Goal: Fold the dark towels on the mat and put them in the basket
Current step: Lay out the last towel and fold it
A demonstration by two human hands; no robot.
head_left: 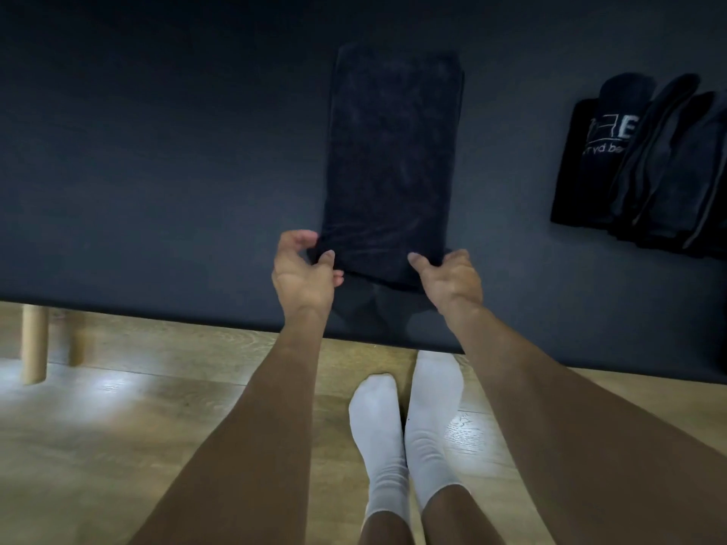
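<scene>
Near mat edge, room toward nine o'clock (stack at two); flat dark towel corners clamped by left hand, right hand fingers.

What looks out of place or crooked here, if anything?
Nothing looks spilled or damaged. The folded towels on the right of the mat lean over one another like slumped books rather than sitting in a square stack. The long towel, pinched at its near corners by the left hand and right hand, lies fairly straight.
</scene>
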